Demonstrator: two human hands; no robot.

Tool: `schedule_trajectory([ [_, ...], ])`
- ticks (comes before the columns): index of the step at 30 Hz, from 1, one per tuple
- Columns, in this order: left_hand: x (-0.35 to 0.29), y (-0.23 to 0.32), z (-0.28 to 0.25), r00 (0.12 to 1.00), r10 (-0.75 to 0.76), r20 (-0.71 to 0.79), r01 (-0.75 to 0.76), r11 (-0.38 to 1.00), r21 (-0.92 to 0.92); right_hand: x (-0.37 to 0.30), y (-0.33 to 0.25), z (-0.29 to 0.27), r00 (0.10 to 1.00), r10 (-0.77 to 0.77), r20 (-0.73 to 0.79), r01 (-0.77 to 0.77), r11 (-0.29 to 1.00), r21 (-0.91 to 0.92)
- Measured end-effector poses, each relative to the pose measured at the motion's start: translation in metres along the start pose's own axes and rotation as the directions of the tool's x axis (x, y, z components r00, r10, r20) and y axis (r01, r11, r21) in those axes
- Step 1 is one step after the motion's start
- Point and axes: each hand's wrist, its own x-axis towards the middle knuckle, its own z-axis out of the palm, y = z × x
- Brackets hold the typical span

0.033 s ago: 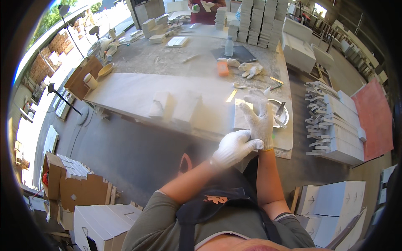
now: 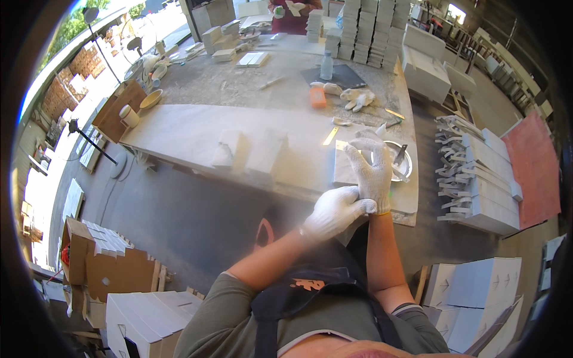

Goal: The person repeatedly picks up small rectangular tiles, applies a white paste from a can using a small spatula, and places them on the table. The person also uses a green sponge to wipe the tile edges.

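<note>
Both my hands wear white knitted work gloves. My left hand (image 2: 335,212) is closed round the wrist of my right hand, pinching the cuff of the right glove (image 2: 375,200). My right hand (image 2: 371,166) is raised over the table edge, fingers curved and apart, with nothing seen in it. Behind and beside it lie a flat pale block (image 2: 344,170) and a round white bowl (image 2: 406,161) with a dark-handled tool (image 2: 400,154) in it. My right hand partly hides both.
Two white block stacks (image 2: 262,158) stand left on the table (image 2: 185,128). Farther back are spare gloves (image 2: 357,99), an orange block (image 2: 318,98), a clear bottle (image 2: 326,65) and tall tile stacks (image 2: 367,33). Another person (image 2: 290,21) works at the far side. Cartons (image 2: 149,319) flank me.
The fingers of my right hand have curled in a little and dipped slightly. My left hand keeps its hold at the right wrist, almost unmoved.
</note>
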Motion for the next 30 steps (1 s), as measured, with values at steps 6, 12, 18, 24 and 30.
schedule_trajectory([
  [6,-0.021,-0.001,0.013,0.972,0.224,0.076,-0.232,0.965,0.125,-0.002,0.0,-0.009,0.98,-0.187,0.061,0.182,0.98,0.081],
  [12,-0.016,0.002,-0.024,0.962,0.247,0.118,-0.273,0.844,0.461,0.002,0.008,0.006,0.933,-0.161,0.322,0.309,0.817,-0.486],
  [18,0.009,0.042,-0.051,0.976,0.218,0.006,-0.166,0.722,0.671,0.012,0.041,0.042,0.876,0.184,0.445,0.333,0.437,-0.836],
  [24,0.029,0.037,-0.047,0.903,0.161,0.399,-0.404,0.639,0.655,0.001,0.06,0.048,0.794,0.21,0.57,0.513,0.271,-0.815],
  [30,0.031,0.002,-0.045,0.881,0.352,0.315,-0.473,0.664,0.58,-0.009,0.072,0.048,0.776,0.043,0.629,0.596,0.28,-0.753],
])
